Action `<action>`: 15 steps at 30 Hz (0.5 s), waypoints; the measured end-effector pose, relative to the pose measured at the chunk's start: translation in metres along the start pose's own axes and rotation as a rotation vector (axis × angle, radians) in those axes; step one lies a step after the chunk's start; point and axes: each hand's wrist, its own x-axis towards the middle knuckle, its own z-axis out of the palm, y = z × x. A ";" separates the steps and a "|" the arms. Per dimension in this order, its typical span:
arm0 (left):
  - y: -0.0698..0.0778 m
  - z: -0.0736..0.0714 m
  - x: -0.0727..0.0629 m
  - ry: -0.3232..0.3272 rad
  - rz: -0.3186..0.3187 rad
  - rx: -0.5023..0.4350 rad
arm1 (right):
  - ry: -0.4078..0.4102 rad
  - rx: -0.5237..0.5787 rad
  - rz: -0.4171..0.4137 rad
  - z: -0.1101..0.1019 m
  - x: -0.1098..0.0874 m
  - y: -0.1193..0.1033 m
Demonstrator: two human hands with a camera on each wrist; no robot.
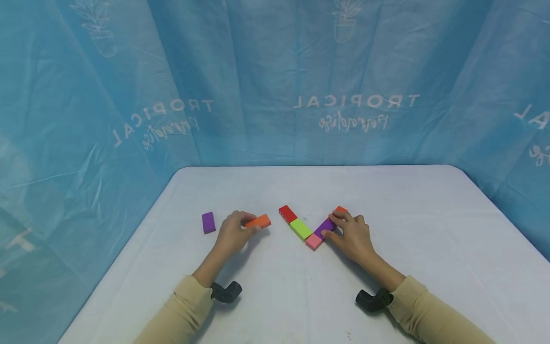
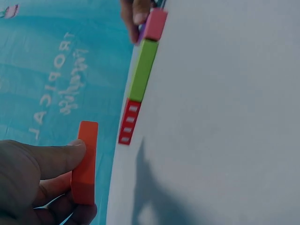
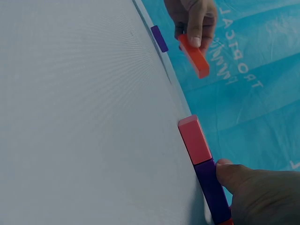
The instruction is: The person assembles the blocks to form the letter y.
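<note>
My left hand pinches an orange block between thumb and fingers, held above the white table. In the left wrist view the held block stands on edge against the blue curtain. My right hand is at a V of blocks, its thumb on the side of a purple block and its fingers over the far end. Beyond those fingers shows a second orange block, partly covered. A pink block forms the corner of the V. Its left arm is a green block, then a red block.
Another purple block lies alone on the white table, left of my left hand. Blue curtain with printed lettering hangs behind the table and along both sides. Dark curved pieces stick out at both wrists.
</note>
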 end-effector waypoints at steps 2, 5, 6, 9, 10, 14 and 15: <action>0.002 0.006 -0.005 -0.013 -0.005 -0.019 | 0.001 -0.001 -0.002 0.000 0.000 0.000; 0.005 0.016 -0.012 -0.022 0.014 -0.037 | 0.002 -0.005 -0.002 0.000 0.000 0.000; 0.006 0.019 -0.014 -0.026 0.021 -0.041 | 0.002 -0.006 -0.002 0.000 0.000 0.000; 0.011 0.028 -0.022 -0.039 0.043 -0.049 | 0.001 -0.007 0.002 0.000 0.000 0.000; 0.012 0.031 -0.024 -0.043 0.052 -0.051 | 0.001 -0.006 0.002 0.000 0.000 0.000; 0.018 0.041 -0.032 -0.058 0.056 -0.067 | -0.001 -0.001 0.004 0.000 0.000 -0.001; 0.019 0.043 -0.033 -0.059 0.060 -0.070 | -0.001 -0.001 0.005 0.000 0.000 -0.001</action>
